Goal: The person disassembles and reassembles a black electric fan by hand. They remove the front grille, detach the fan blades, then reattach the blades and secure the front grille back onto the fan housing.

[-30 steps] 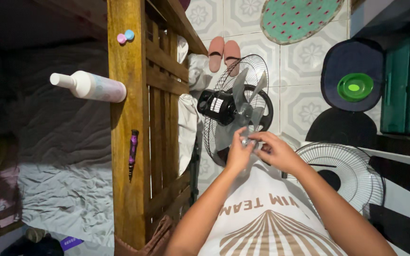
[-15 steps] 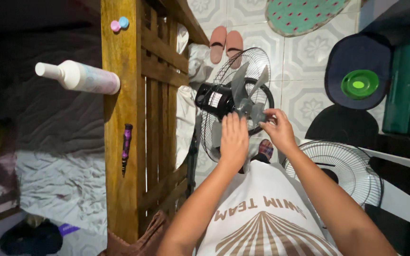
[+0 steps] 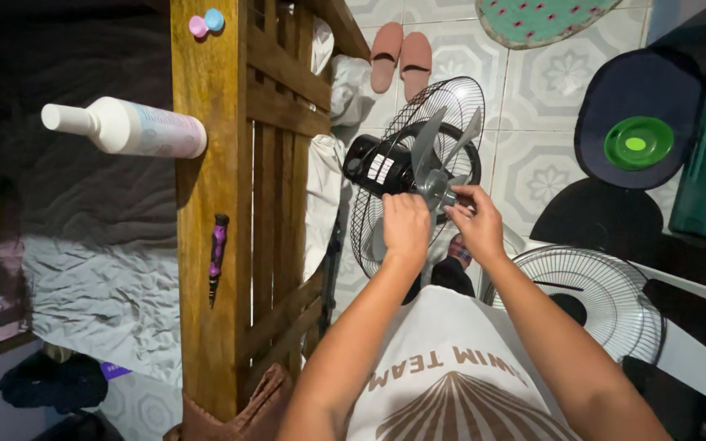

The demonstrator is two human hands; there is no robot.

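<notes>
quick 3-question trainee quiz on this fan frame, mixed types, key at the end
1. True or false: the detached front grille lies by the person's right arm.
2. What lies on the wooden bed frame below the white bottle? A) purple screwdriver B) spoon C) phone
3. What do the left hand and right hand meet at?

Key: 1 true. 2 A, the purple screwdriver. 3 the hub of the grey fan blades.

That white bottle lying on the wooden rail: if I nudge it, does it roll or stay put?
The white bottle lies on its side, round-bodied, across the narrow wooden rail, so it would probably roll. Much of it overhangs the rail, so a small push may drop it onto the grey bedding. It looks like smooth plastic, possibly slippery.
</notes>
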